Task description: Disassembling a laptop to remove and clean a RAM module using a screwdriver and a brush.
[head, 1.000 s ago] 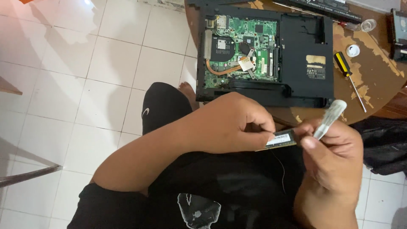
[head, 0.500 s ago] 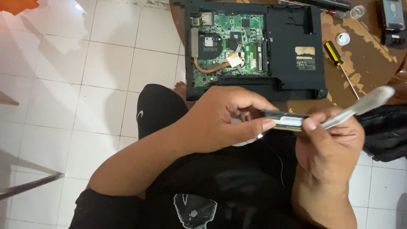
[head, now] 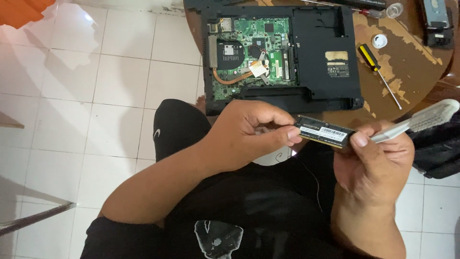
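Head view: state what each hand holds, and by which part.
Both hands hold the memory module: left hand pinches its left end, right hand its right end. The right also grips a whitish brush by its handle.

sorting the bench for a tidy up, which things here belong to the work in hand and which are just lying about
In hand:
left hand
right hand
black rectangular memory stick
pale flat brush
opened black laptop with green circuit board

Lying about:
yellow-and-black-handled screwdriver
small white round cap

We see a matt black memory stick [head: 324, 131], a screwdriver [head: 376, 70] with glossy plastic handle and metal shaft, a wooden table [head: 412, 62] with worn, flaking finish, glossy floor tiles [head: 96, 96], and black cloth shorts [head: 177, 127].
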